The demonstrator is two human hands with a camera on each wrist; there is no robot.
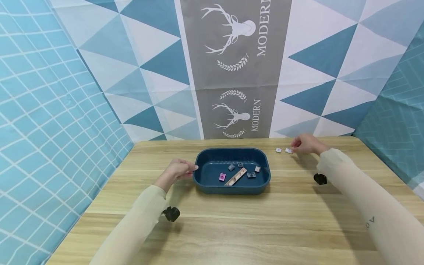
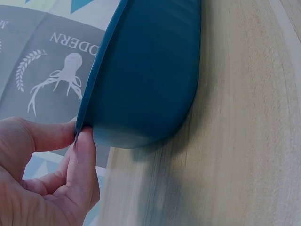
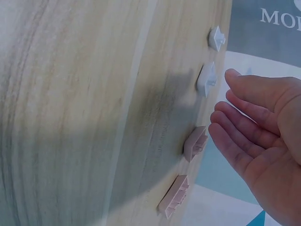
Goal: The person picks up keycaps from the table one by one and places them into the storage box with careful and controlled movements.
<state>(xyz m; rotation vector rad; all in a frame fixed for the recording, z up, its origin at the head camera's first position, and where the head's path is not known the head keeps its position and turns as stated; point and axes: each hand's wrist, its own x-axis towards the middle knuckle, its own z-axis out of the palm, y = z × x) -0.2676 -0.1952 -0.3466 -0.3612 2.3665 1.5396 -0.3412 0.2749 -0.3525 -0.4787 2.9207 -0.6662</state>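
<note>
In the head view, my left hand [image 1: 179,170] pinches the left rim of a dark blue rectangular tub [image 1: 232,190]. The left wrist view shows thumb and fingers of that hand [image 2: 51,165] on either side of the tub's rim [image 2: 96,80]. My right hand [image 1: 305,143] hovers at the table's back edge, right of two small white pieces. In the right wrist view the hand [image 3: 258,127] has loosely bent fingers and holds nothing. Its thumb is beside the nearer white piece [image 3: 206,81], apparently apart from it; the other white piece [image 3: 216,38] lies farther off.
Inside the tub lie a pink piece [image 1: 222,177], a long beige strip [image 1: 236,176], a small beige block [image 1: 257,169] and several greyish pieces [image 1: 251,175]. Two pinkish pieces, one shorter [image 3: 194,144] and one longer [image 3: 174,196], lie along the wooden table's [image 1: 238,224] back edge.
</note>
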